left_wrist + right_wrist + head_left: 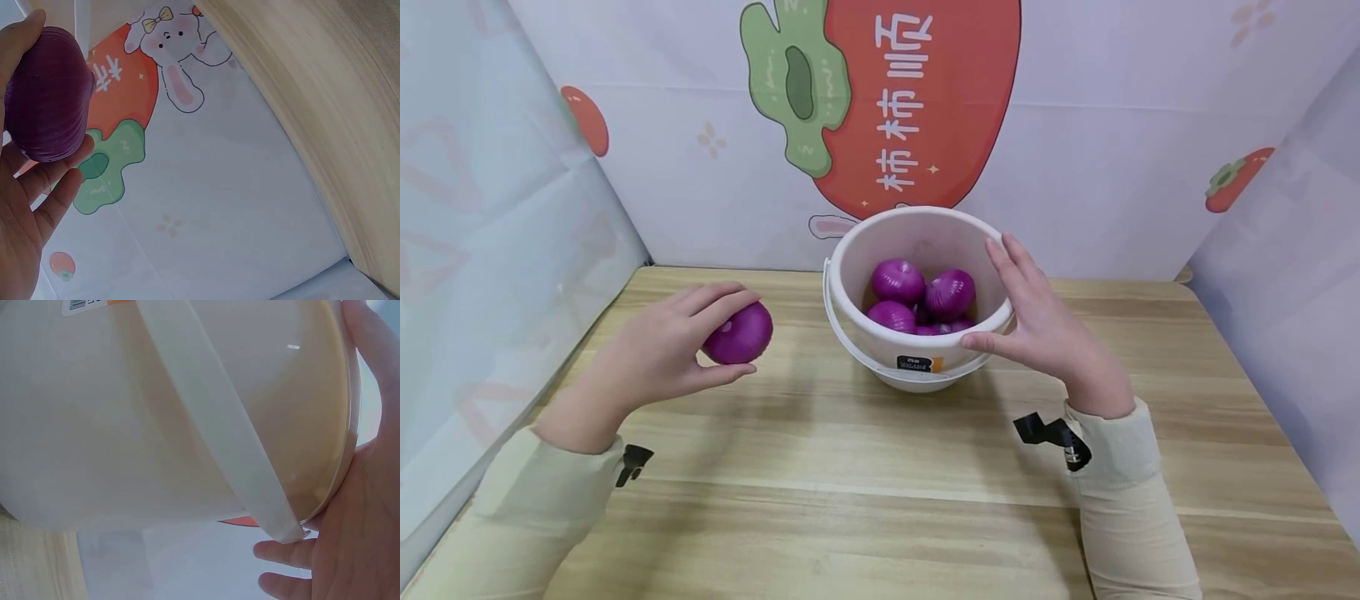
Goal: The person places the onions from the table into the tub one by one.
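A purple onion is pinched between the thumb and fingers of my left hand, above the table left of the bucket. In the left wrist view the onion shows its ribbed skin, with fingers on both sides. The white bucket stands upright and holds several purple onions; the lower ones are partly hidden. My right hand rests on the bucket's right rim, thumb toward the front and fingers spread fairly straight. The right wrist view shows that hand against the rim beside the handle.
The bucket's handle hangs down over its front. A wood-grain table lies beneath everything. Behind stands a white printed backdrop with a large red fruit picture, and more white sheeting encloses the left side.
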### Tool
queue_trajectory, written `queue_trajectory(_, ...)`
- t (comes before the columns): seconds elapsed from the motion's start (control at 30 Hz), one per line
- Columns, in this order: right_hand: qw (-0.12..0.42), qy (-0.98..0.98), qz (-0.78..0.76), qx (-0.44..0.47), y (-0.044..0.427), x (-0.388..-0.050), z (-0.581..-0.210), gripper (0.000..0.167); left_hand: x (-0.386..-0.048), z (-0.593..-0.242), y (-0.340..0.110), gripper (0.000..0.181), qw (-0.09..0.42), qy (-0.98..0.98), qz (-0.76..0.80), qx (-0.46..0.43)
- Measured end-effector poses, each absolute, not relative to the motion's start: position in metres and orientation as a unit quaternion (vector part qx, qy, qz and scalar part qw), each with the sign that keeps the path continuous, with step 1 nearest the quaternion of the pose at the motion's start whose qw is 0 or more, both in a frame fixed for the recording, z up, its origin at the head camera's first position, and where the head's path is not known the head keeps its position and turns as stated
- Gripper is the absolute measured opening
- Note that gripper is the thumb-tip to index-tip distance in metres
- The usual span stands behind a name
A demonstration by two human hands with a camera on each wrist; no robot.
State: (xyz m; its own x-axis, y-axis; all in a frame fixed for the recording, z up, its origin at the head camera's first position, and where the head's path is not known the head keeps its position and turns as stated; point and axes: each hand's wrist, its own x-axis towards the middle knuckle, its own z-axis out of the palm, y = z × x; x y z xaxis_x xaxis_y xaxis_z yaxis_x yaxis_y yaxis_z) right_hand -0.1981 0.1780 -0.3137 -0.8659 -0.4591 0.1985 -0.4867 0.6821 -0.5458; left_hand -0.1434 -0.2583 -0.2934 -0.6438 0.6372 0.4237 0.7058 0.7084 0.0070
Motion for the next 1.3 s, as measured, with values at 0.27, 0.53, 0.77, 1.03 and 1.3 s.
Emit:
queue_trajectory(0.27, 0.046, -0.926, 0.269, 0.259, 0.177, -0.196, -0.312, 0.118, -0.145, -0.287, -0.254, 0.068, 0.209, -0.899, -0.083, -0.377)
queue_trajectory(0.53, 0.058, -0.929, 0.255, 0.261, 0.177, -0.197, -0.313, 0.120, -0.149, -0.283, -0.247, 0.067, 0.217, -0.890, -0.095, -0.390)
queue_trajectory(0.77, 0.068, -0.934, 0.236, 0.258, 0.176, -0.198, -0.314, 0.120, -0.156, -0.271, -0.237, 0.065, 0.234, -0.877, -0.101, -0.406)
queue_trajectory(1.03, 0.070, -0.936, 0.224, 0.261, 0.177, -0.198, -0.314, 0.123, -0.167, -0.262, -0.222, 0.069, 0.245, -0.868, -0.112, -0.417)
queue_trajectory(1.3, 0.079, -0.933, 0.223, 0.273, 0.177, -0.199, -0.315, 0.125, -0.177, -0.263, -0.208, 0.075, 0.263, -0.858, -0.135, -0.419)
